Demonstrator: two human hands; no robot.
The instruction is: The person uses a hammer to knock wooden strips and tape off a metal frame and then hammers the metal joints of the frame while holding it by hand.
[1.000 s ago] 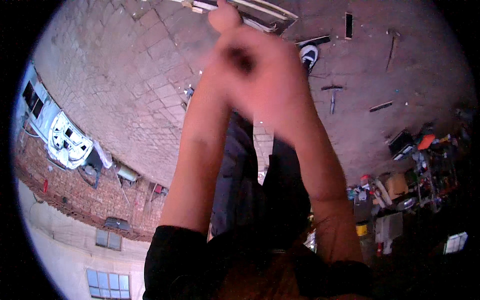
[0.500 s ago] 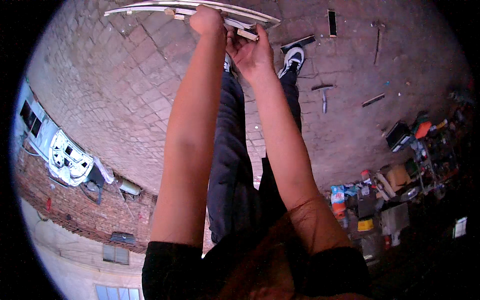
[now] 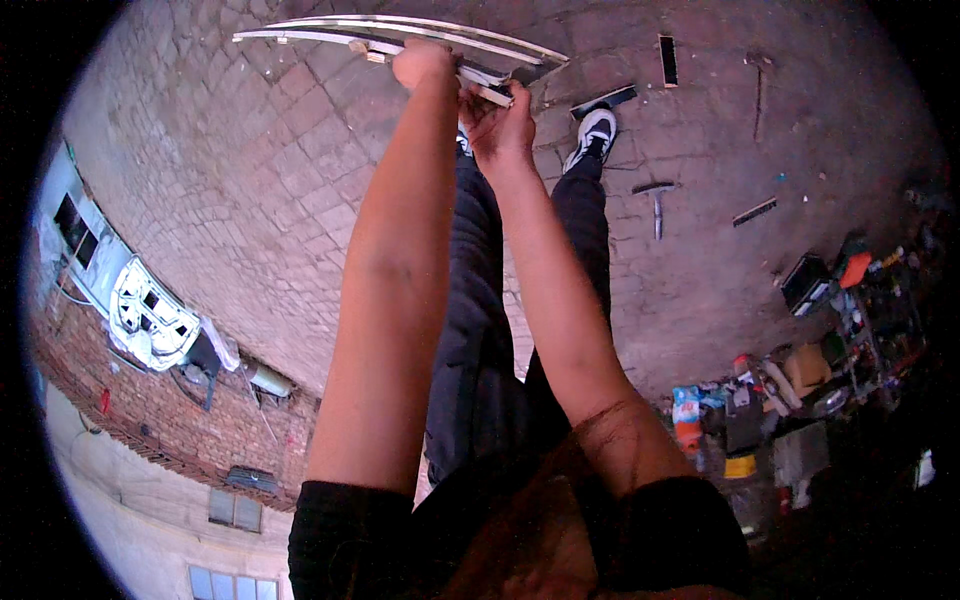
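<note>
A long, narrow frame of pale strips [image 3: 330,37], bowed by the lens, is held out beyond my feet at the top of the view. My left hand [image 3: 422,66] is closed around its near strip, a little left of the middle. Palm up, my right hand [image 3: 502,130] is closed on a short pale block [image 3: 494,97] at the same near side, thumb on the right and fingers underneath. Another small pale block [image 3: 378,57] sticks out just left of my left hand. What lies beneath both hands is hidden.
On the brick-paved floor to the right lie a T-shaped tool [image 3: 657,206], a dark flat strip [image 3: 755,212], a dark rectangular piece [image 3: 668,62] and a long thin rod [image 3: 758,100]. Another dark strip [image 3: 605,101] rests by my right shoe [image 3: 595,135]. Clutter [image 3: 745,410] is piled further right; a white panel [image 3: 150,315] stands left.
The frame and both hands sit slightly lower and further right in the view. The floor and surroundings have shifted the same way. Both hands keep their hold.
</note>
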